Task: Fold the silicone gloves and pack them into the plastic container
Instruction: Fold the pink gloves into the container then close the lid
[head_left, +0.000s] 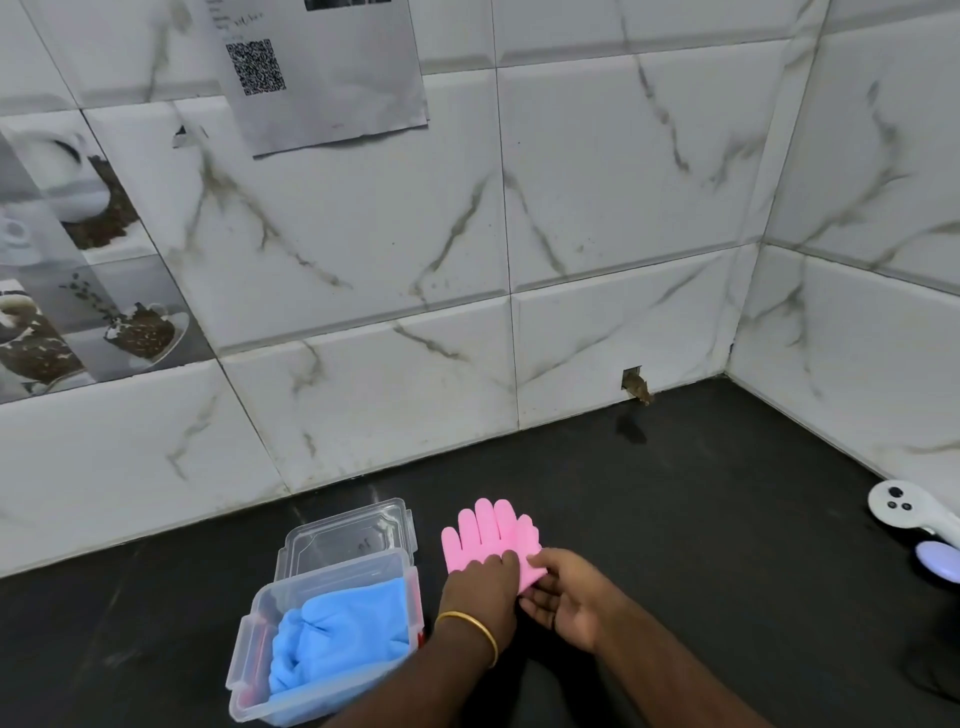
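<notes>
1. Black counter (675, 519) fills the lower part of the view, backed by white marble-look tiles (597, 208) that turn a corner at the right.
2. Pink glove (485, 535) lies flat on the counter just right of the box, its fingers spread and pointing toward the wall.
3. Left hand (480, 584) rests on the glove's lower part with fingers straight and flat, pressing it down; a gold bangle (470, 626) circles that wrist.
4. Right hand (566, 603) lies palm-up just beside the left, its fingertips pinching the glove's right lower edge, which looks lifted there.
5. Clear plastic box (244, 654) stands open on the counter, touching the left forearm's side of the scene, left of the pink glove.
6. Blue glove (337, 634) sits crumpled inside the box and fills most of it.
7. Box's clear lid (353, 535) lies behind the box, toward the wall, its near edge hidden by the box.
8. White controller (898, 506) rests at the counter's far right edge, with a pale lilac rounded thing (937, 558) just below it; what that is I cannot tell.
9. Grey paper (332, 78) with a QR code hangs on the tiles at upper left.
10. Tiles printed with cups and coffee beans (78, 260) run along the left wall.
11. Small chipped hole (636, 387) shows at the tile base, well beyond the glove.
</notes>
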